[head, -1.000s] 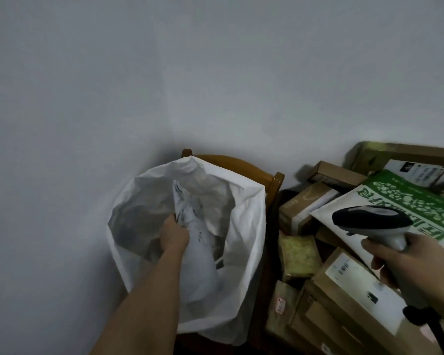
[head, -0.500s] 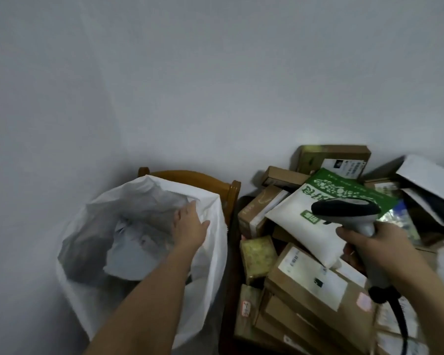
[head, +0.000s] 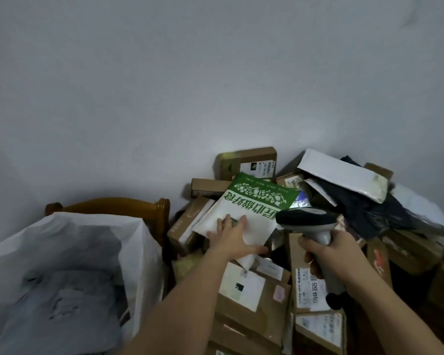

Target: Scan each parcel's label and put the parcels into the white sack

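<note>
Resting on the green-and-white mailer (head: 251, 213), the left hand (head: 232, 238) lies flat, fingers straight, grip released. The mailer sits atop the heap of cardboard parcels (head: 254, 298). The right hand (head: 328, 254) has its grip clenched round the scanner (head: 309, 221) handle, head just beside the mailer. The white sack (head: 69, 272) stands open at left before a wooden chair (head: 128, 204), grey parcels inside.
</note>
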